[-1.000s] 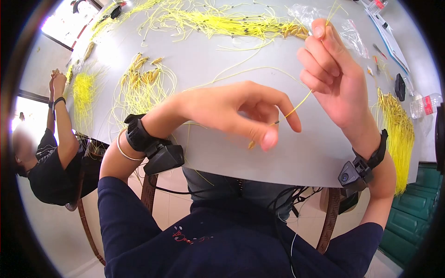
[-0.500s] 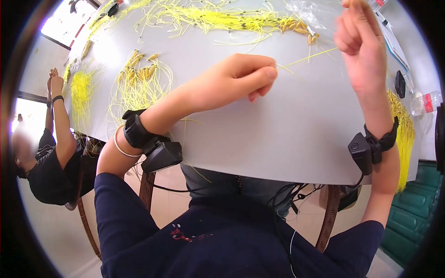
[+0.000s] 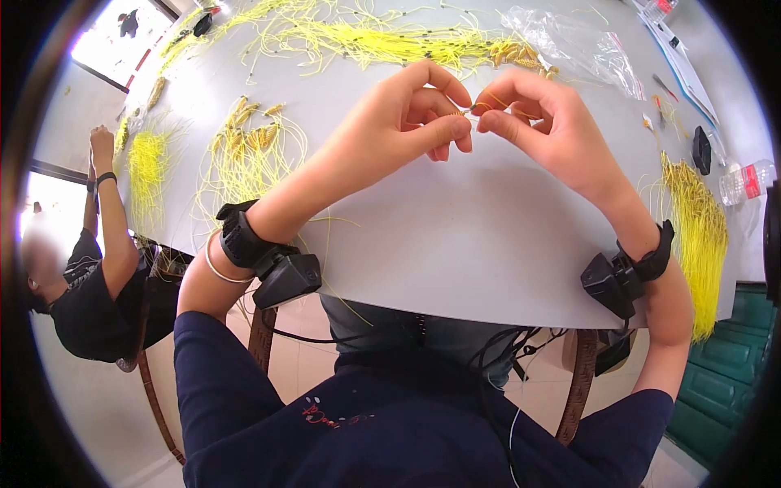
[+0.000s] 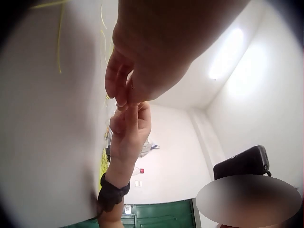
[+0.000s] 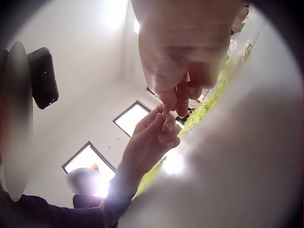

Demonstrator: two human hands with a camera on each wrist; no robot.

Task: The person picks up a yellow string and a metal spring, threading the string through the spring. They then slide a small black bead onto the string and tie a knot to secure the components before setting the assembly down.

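Both hands meet fingertip to fingertip above the table, near the middle of the head view. My left hand (image 3: 399,122) pinches a small golden ribbed piece (image 3: 458,114) between thumb and fingers; most of it is hidden by them. Close beside it, the right hand (image 3: 553,130) pinches a thin yellow cord (image 3: 491,102) that arcs between the fingertips. In the right wrist view a bit of the golden piece (image 5: 164,113) shows between the two hands, and fine strands trail off to the right.
Yellow cords with gold ends (image 3: 382,41) lie across the table's far side. More bundles sit at left (image 3: 252,146) and right (image 3: 695,236). Clear plastic bags (image 3: 582,53), a black object (image 3: 701,152) and a bottle (image 3: 744,182) are at right. Another person (image 3: 89,285) works at far left.
The right hand first drew the cord up and away to the far right, stretching it from the left hand. It has since come back left, and the fingertips of both hands now meet.
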